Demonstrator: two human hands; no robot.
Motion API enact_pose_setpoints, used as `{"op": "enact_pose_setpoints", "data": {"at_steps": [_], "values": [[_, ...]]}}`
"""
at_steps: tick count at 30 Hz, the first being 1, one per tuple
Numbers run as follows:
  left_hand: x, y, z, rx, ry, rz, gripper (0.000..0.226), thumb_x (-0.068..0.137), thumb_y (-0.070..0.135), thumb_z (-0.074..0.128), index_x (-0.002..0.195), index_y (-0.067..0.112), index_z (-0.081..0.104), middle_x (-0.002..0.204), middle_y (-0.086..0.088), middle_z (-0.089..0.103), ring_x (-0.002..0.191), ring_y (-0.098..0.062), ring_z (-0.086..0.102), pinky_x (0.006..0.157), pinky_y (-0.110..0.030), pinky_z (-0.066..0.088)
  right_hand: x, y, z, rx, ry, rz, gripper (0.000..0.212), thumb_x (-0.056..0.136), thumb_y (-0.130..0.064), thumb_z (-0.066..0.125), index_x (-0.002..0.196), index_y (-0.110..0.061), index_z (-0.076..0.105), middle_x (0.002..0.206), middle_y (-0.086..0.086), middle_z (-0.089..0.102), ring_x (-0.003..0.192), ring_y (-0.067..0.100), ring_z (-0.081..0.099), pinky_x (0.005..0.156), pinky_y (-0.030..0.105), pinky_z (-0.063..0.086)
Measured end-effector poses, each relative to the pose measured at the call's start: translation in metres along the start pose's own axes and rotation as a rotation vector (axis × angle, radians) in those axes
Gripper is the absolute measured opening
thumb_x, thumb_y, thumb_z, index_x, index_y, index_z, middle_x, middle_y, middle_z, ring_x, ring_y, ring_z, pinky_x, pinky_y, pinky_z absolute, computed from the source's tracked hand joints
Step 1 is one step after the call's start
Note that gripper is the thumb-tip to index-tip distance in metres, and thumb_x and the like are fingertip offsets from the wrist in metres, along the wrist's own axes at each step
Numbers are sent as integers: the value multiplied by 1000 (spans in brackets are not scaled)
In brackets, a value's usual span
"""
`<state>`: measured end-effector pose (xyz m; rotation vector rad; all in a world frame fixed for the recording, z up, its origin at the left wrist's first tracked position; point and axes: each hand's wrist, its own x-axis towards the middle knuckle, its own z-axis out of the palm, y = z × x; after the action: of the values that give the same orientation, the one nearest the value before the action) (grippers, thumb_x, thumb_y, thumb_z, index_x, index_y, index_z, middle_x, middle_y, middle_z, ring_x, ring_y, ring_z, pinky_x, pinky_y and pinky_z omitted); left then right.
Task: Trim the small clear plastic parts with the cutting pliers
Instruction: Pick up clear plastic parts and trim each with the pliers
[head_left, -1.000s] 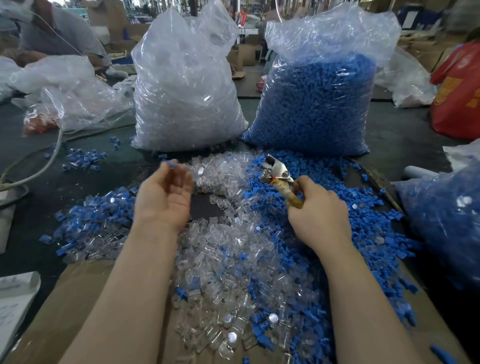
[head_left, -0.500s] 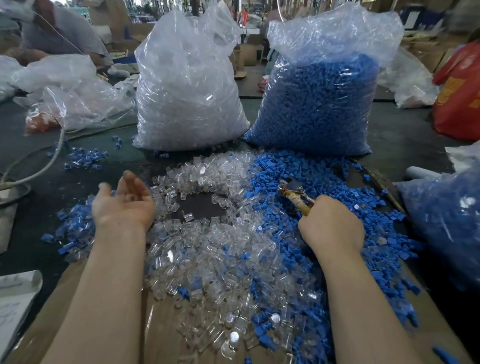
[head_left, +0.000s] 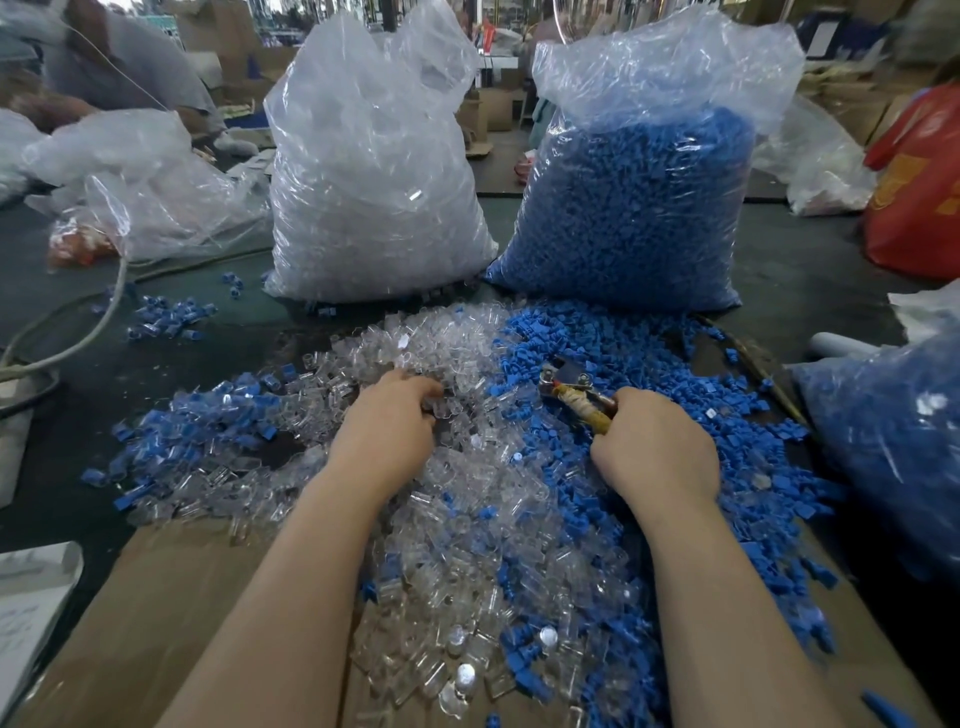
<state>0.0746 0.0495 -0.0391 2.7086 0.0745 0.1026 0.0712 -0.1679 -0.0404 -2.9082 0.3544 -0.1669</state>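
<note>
Two bags (head_left: 374, 197) behind clear parts (head_left: 467, 519); left hand (head_left: 387, 431) fingers curled into pile, grasp unclear; right hand (head_left: 657, 447) grips pliers (head_left: 574, 389).

A dark green table (head_left: 810, 270) is carrying the load. Two tall clear sacks are standing at its far middle: the bag of clear parts (head_left: 374, 197) on the left and the bag of blue parts (head_left: 634, 218) touching it on the right. A loose heap of clear parts (head_left: 457, 499) is spreading toward the near edge, with blue parts (head_left: 613, 358) lying along its right and left sides. A cardboard sheet (head_left: 171, 597) is lying under the near part of the heap. A small cluster of blue pieces (head_left: 166, 317) is sitting far left, beside a grey cable (head_left: 98, 317).
</note>
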Motion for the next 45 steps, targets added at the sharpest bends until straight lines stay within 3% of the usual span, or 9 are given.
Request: {"op": "enact_pose_setpoints", "data": {"at_steps": [4,9,12,16,23,28,32,37,45], "values": [[-2,-3,0,-40,80,2,23,93,9,62,109,23,68,109,1,67,93,-15,59,78,-28,47,0,-1,1,-6,18,-1,15,86,-28,62,91,-20,51,74,-1,47,56,18,42,53,30,33],[0,-3,-4,-243,143,-27,11,93,18,65,101,25,68,92,13,64,75,5,52,60,-12,36,4,-2,3,186,77,15,17,88,-26,62,86,-21,45,68,-2,47,56,15,41,48,30,27],[2,1,-8,-500,116,-56,6,90,17,70,91,23,68,85,12,67,75,-1,63,59,-10,44,6,-3,4,396,89,-11,17,90,-29,63,91,-25,46,71,-9,47,61,14,42,54,32,31],[0,6,-11,-911,-24,-122,11,86,3,71,90,14,69,80,0,76,79,-16,74,69,-24,58,7,-5,2,582,87,-78,13,91,-29,62,97,-32,51,79,-11,54,70,17,50,61,31,36],[1,8,-11,-1004,-70,-142,11,90,7,67,92,16,73,74,4,74,71,-9,70,70,-24,59,4,-8,2,972,33,-131,9,89,-20,64,87,-28,65,54,-14,52,46,6,38,49,30,36],[-3,17,-9,-914,3,-115,8,87,12,72,87,20,73,79,3,74,76,-15,66,74,-32,59,3,-9,0,1010,39,-155,12,88,-15,65,84,-26,64,52,-21,52,45,3,40,52,26,33],[-4,22,-10,-893,42,-106,9,92,9,67,88,17,67,73,-3,74,61,-12,66,64,-34,61,3,-10,0,1041,29,-167,11,86,-14,67,83,-24,66,50,-19,49,48,5,37,54,28,33],[-6,28,-9,-1017,-19,-111,9,92,0,63,91,8,66,75,-7,76,67,-14,73,55,-19,54,1,-12,-2,1030,34,-181,12,86,-12,65,81,-24,65,49,-19,49,44,3,37,52,25,31],[-9,32,-10,-1307,-185,-157,13,83,1,71,96,2,69,86,-14,76,80,-20,75,65,-22,58,-2,-15,-1,1039,34,-201,9,85,-12,66,80,-19,63,53,-18,51,48,3,37,54,27,34]]}}
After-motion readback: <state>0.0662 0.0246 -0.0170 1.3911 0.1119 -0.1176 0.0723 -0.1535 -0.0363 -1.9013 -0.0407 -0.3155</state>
